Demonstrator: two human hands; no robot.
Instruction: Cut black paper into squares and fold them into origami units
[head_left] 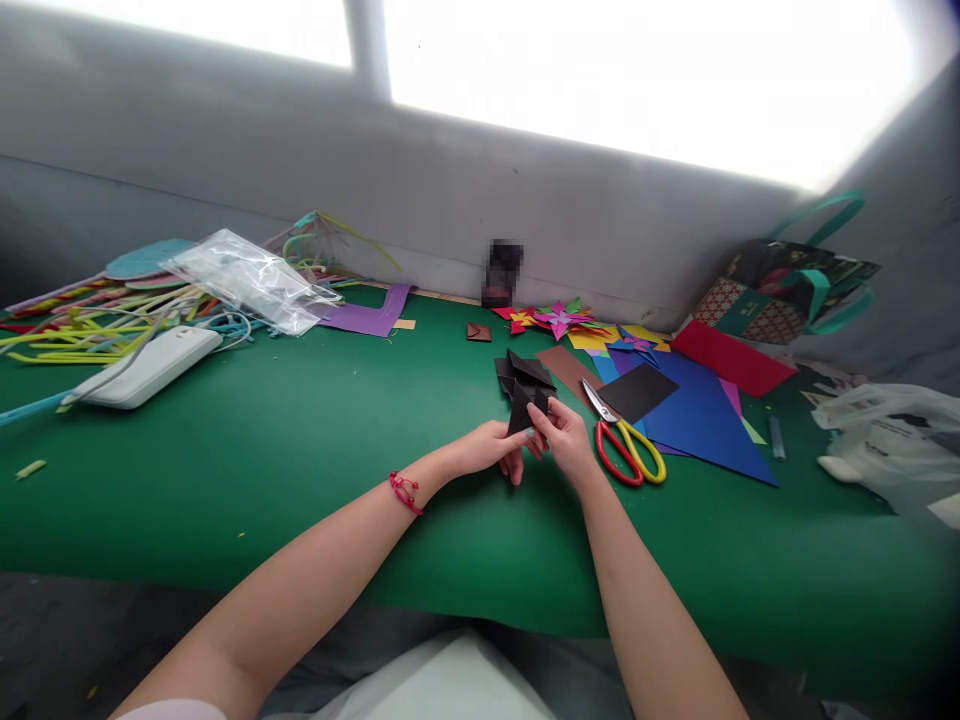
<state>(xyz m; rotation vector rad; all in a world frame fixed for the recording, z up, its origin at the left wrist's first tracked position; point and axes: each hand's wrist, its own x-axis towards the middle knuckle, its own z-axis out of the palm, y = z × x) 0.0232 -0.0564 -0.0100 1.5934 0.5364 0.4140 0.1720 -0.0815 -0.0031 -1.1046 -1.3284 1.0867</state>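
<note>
Black folded paper [521,409] btwn L hand [486,448] & R hand [566,437], nr scissors [610,420]

Red-and-yellow-handled metal scissors [611,419] have bright, polished blades and smooth, glossy grips. Beneath the scissors, the broad green tabletop [337,430] is smooth with a soft sheen. Left of the scissors, a pointed piece of folded black paper [519,412] looks matt and sharply creased. Just right of the scissors' blades, a flat black rectangular paper sheet [640,392] is also matt; farther right, a large deep-blue paper sheet [697,420] is smooth. Far right of the scissors, a crinkled white plastic bag [892,440] is thin and translucent. Far left of them, a clear plastic pouch [251,280] gleams with wrinkles, and a white oblong case [154,368] is smooth, probably hard plastic.
</note>
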